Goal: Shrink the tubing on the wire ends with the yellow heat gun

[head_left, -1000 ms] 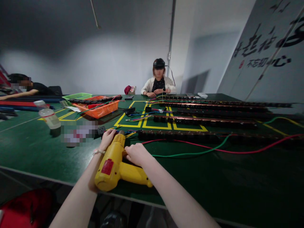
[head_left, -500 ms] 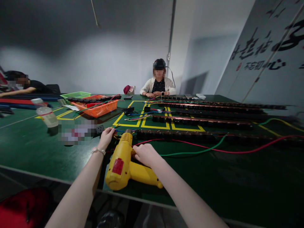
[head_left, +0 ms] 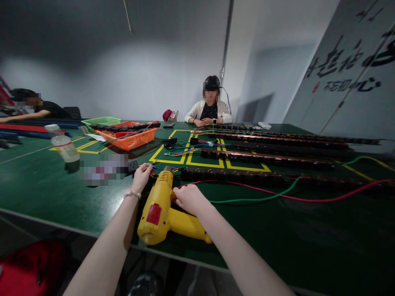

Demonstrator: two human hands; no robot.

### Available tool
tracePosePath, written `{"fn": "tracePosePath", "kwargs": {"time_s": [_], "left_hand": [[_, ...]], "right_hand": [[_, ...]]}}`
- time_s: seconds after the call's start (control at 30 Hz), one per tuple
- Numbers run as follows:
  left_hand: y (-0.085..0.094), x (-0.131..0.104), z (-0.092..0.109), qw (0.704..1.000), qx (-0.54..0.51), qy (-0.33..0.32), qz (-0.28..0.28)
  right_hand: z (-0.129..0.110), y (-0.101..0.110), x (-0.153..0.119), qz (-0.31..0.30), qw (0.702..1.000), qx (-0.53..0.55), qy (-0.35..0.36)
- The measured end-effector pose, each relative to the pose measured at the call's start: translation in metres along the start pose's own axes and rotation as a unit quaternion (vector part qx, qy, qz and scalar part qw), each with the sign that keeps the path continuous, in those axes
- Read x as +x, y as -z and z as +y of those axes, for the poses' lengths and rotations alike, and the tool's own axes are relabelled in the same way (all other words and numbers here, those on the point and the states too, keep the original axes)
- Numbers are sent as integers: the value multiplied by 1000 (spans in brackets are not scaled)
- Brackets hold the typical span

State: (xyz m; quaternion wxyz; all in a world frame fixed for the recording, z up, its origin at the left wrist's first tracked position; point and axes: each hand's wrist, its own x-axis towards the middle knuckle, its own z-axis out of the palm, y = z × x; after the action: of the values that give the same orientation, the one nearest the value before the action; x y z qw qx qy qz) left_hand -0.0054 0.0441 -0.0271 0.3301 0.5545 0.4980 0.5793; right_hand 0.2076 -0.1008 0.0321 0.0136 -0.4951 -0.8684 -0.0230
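Note:
A yellow heat gun [head_left: 157, 205] with a red label lies near the front edge, its nozzle pointing away at thin wires. My right hand [head_left: 189, 198] is closed on it, fingers around the upper part of its handle. To the left of the nozzle, my left hand [head_left: 142, 176] pinches the thin coloured wires [head_left: 157, 169], which run towards a long black wrapped bundle [head_left: 228, 174]. A black connector [head_left: 132, 166] sits just left of my left hand. Red and green cables [head_left: 262, 200] curve over the table on the right.
An orange basket [head_left: 131, 142], a green tray [head_left: 101, 121] and a bottle [head_left: 65, 149] stand on the left of the green table [head_left: 101, 216]. More black bundles [head_left: 265, 158] lie behind. One person [head_left: 210, 110] sits opposite, another [head_left: 46, 109] at far left.
The view has shifted slightly, so the background appears a little further right. Both hands keep their holds, and the heat gun stays nearly in place.

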Motion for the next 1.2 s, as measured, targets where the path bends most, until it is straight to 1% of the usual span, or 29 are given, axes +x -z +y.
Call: {"fn": "tracePosePath", "kwargs": {"time_s": [0.27, 0.47, 0.7, 0.87, 1.03, 1.2], "left_hand": [[5, -1, 8, 1000, 9, 6, -5], [10, 6, 5, 1000, -9, 29, -3], [11, 8, 3, 999, -10, 39, -8], [11, 2, 8, 999, -6, 35, -5], [4, -6, 13, 999, -25, 44, 17], [0, -9, 16, 998, -44, 43, 29]], "right_hand": [[-18, -2, 25, 22, 999, -5, 35], [-25, -1, 38, 31, 998, -7, 53], [-23, -3, 38, 33, 998, -6, 50], [-21, -4, 35, 29, 998, -4, 46], [-13, -5, 25, 18, 999, -8, 35], [-3, -1, 11, 7, 1000, -20, 20]]}}
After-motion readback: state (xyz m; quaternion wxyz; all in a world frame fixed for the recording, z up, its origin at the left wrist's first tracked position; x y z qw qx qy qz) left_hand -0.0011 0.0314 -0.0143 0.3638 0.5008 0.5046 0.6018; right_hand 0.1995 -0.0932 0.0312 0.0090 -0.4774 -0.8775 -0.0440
